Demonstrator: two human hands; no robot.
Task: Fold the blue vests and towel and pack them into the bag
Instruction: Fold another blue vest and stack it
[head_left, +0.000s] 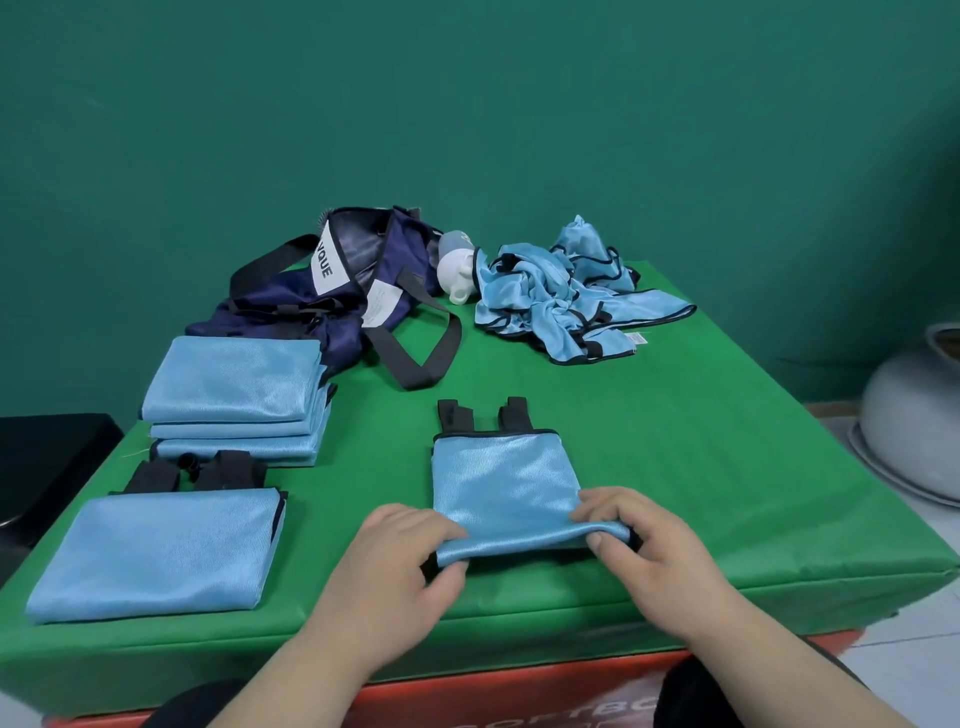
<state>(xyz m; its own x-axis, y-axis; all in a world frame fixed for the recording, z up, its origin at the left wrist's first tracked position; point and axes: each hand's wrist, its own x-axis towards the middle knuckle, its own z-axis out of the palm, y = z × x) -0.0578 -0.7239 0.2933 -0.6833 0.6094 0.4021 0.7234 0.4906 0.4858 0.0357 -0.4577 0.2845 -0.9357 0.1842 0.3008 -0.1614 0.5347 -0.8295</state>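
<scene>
A light blue vest (501, 480) with black straps lies partly folded on the green table near the front edge. My left hand (402, 558) pinches its near left corner and my right hand (631, 540) pinches its near right corner, lifting the near hem. A folded vest (156, 553) lies at the front left. Behind it sits a stack of folded blue vests (236, 397). The navy bag (332, 291) lies open at the back. A crumpled heap of unfolded blue vests (563, 291) sits at the back right.
A white bottle (457, 270) lies between the bag and the heap. The green table (701, 467) sits on an orange base. A black object (47, 462) stands at the left, and a grey-white vessel (914, 415) on the floor at the right.
</scene>
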